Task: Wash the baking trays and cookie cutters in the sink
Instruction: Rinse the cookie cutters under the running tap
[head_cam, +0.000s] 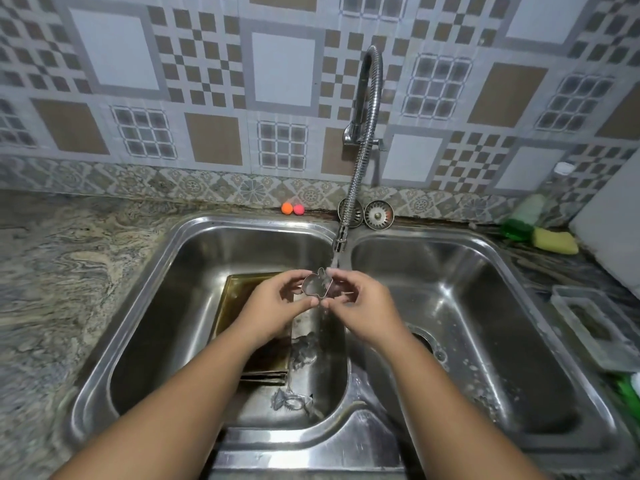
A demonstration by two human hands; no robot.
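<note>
A small metal cookie cutter point(317, 285) is held under the running water from the flexible faucet point(363, 140), over the left basin of the double steel sink point(166, 306). My left hand point(277, 303) pinches its left side and my right hand point(360, 303) pinches its right side. Below my hands, gold-coloured baking trays point(239, 289) lie stacked in the left basin, partly hidden by my left arm. More metal cookie cutters point(294, 400) lie on the basin floor near the front.
The right basin point(485, 341) holds only suds and its drain. Two sink strainers point(379, 214) lean on the back ledge beside two small orange and pink balls point(292, 208). A yellow sponge point(554, 241), a green scrubber and a clear plastic container point(595, 327) sit on the right counter.
</note>
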